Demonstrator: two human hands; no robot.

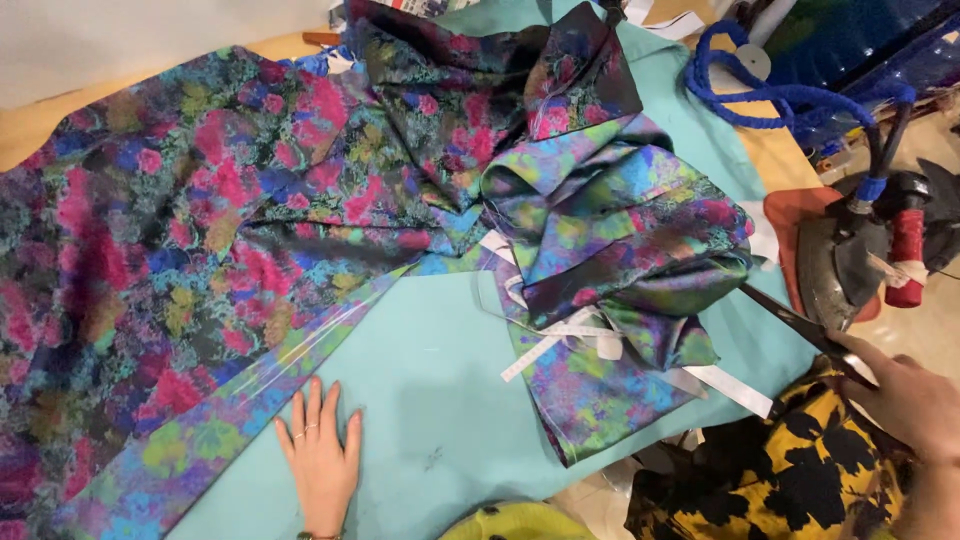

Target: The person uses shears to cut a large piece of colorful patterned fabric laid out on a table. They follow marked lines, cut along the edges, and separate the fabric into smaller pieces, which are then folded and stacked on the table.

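Left hand (322, 458) flat beside floral fabric (200, 250); right fingers (868, 362) grip scissors (790, 318)

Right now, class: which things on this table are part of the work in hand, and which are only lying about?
In use:
- left hand flat on the turquoise cloth
- right hand holding scissors
- floral fabric
- white tape strips

Lying about:
- iron on its red mat
- blue cord
- yellow-and-black cloth

The floral fabric (230, 230) in pink, blue and green lies spread across the left and far side, bunched into shiny folds at right. My scissors (800, 325), dark-bladed, lie slanted at near right, tips touching those folds.
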